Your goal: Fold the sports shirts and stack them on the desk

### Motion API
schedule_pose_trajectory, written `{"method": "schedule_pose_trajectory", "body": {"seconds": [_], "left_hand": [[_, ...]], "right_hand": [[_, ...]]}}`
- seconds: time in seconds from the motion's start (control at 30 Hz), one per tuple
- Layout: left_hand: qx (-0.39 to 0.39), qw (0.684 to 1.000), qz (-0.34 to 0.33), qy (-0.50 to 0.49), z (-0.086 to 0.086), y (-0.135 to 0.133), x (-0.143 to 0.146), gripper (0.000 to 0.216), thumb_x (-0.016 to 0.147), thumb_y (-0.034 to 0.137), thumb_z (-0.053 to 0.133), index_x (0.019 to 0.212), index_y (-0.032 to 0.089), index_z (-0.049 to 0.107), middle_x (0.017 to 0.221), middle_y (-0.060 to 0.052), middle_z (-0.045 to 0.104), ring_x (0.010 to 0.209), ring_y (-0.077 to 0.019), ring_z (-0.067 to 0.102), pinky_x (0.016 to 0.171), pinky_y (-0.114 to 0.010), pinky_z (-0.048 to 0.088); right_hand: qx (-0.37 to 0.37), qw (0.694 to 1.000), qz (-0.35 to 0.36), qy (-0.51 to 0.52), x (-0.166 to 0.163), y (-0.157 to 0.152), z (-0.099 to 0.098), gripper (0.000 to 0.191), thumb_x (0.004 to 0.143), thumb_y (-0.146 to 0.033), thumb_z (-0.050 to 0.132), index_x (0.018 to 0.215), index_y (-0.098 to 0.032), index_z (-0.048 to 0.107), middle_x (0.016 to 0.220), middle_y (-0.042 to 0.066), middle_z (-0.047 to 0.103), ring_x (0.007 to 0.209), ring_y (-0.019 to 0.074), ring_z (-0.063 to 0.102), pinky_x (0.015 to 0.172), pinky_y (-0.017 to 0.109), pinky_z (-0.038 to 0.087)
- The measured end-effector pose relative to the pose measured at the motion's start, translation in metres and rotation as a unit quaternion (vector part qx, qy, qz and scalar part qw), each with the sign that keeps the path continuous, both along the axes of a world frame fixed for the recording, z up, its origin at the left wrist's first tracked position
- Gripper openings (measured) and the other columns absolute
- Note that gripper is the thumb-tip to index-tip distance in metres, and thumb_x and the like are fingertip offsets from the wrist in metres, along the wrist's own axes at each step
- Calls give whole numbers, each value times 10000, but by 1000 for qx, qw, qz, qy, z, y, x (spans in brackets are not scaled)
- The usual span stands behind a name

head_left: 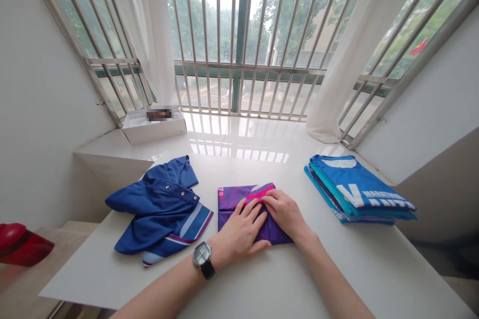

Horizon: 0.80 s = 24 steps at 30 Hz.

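A purple shirt [231, 207] with a pink and white stripe lies folded into a flat rectangle on the white table [239, 289]. My left hand [243, 229] rests flat on it, fingers spread, with a watch [202, 254] on the wrist. Beside it my right hand [285, 213] presses on the shirt's upper right part, its fingers bent and close together; whether they pinch any cloth is hidden. Left of the shirt a crumpled dark blue garment [157, 209] with snap buttons and a striped edge lies loose. To the right sits a stack of folded shirts [359, 184], a blue one on top.
An open white box [155, 128] stands at the back left on the window sill. White curtains [333, 84] hang before the barred window [239, 35]. A red object [24, 244] is below the table's left edge.
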<state>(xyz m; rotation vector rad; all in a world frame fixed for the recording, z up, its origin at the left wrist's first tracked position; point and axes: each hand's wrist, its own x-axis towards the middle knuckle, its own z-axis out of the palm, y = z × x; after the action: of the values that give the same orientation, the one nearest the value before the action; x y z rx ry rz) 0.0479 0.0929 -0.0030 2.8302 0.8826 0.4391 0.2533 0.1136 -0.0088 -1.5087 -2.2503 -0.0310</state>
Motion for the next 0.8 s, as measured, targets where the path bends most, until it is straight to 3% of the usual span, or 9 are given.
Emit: {"method": "schedule_pose_trajectory", "body": {"seconds": [0.3, 0.43, 0.57, 0.8], "left_hand": [[4, 1000, 22, -22, 6, 0, 0, 508, 971, 562, 432, 1322, 209, 534, 1376, -114, 558, 1382, -320, 375, 1162, -514, 260], [-15, 998, 34, -41, 9, 9, -4, 394, 995, 472, 446, 1255, 207, 575, 1317, -103, 590, 1257, -278, 504, 1077, -452, 388], [-24, 997, 39, -59, 7, 13, -6, 358, 991, 439, 476, 1241, 208, 585, 1306, -89, 596, 1230, -262, 522, 1062, -442, 412], [-15, 997, 39, -58, 3, 12, -4, 342, 976, 424, 511, 1239, 216, 580, 1302, -100, 591, 1236, -280, 517, 1060, -465, 414]], "right_hand": [[-26, 1000, 0, 11, -3, -6, 10, 273, 982, -237, 431, 957, -251, 703, 1045, 63, 664, 951, 209, 599, 854, 329, 481], [-42, 993, -100, 35, 3, -5, 6, 215, 952, -335, 508, 1063, -224, 655, 1076, 73, 646, 977, 231, 620, 810, 335, 489], [-88, 971, -202, 93, 16, -1, 0, 356, 876, -510, 589, 1038, -202, 663, 1053, 85, 648, 936, 246, 647, 779, 348, 492], [-108, 965, -87, 223, 15, 4, -2, 291, 856, -462, 587, 951, -224, 723, 910, 54, 679, 670, 173, 584, 713, 331, 497]]}}
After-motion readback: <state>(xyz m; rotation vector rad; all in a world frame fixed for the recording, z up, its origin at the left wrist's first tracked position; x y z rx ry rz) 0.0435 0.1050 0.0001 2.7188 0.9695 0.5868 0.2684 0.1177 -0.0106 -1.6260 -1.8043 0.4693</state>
